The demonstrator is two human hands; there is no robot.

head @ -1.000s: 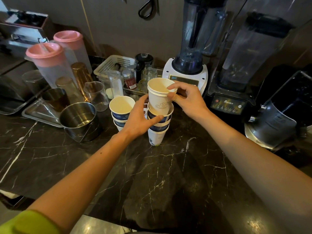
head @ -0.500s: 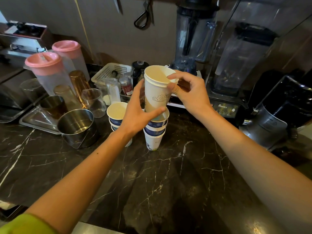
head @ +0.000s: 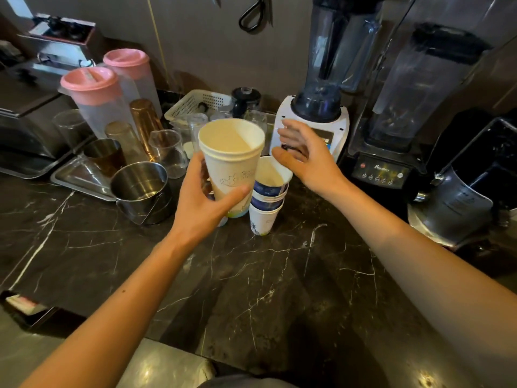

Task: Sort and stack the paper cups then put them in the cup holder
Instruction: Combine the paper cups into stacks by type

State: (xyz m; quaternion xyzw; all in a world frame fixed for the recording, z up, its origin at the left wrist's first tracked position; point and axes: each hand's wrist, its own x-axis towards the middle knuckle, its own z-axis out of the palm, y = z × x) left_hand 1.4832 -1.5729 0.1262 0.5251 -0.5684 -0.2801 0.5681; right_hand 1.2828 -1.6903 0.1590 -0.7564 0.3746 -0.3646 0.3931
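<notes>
One view only, from the head camera, looking down on the dark marbled bench [head: 251,275]; the left hand [head: 201,203] is wrapped round a tall white paper cup [head: 232,163], thumb across the near wall and fingers [head: 195,169] curled behind it, holding it clear of the bench; doubled rim lines at its top suggest several cups nested together, though I cannot count them; its long axis stands near upright, mouth up and tipped a little toward the camera, base down and hiding whatever sits behind it; just to its right, touching or nearly so, stands a short stack of blue-banded cups [head: 267,197] on the bench, upright, mouths up, its top cup's rim lying directly below and slightly left of the right hand [head: 305,161]; that hand holds nothing, fingers spread and loosely curved, hovering above and just beyond the stack; so the right hand is the nearer one to the short stack, and a downward reach onto its rim looks the likely next move; no cup holder can be made out among the steel pot [head: 141,189], pitchers and blenders
</notes>
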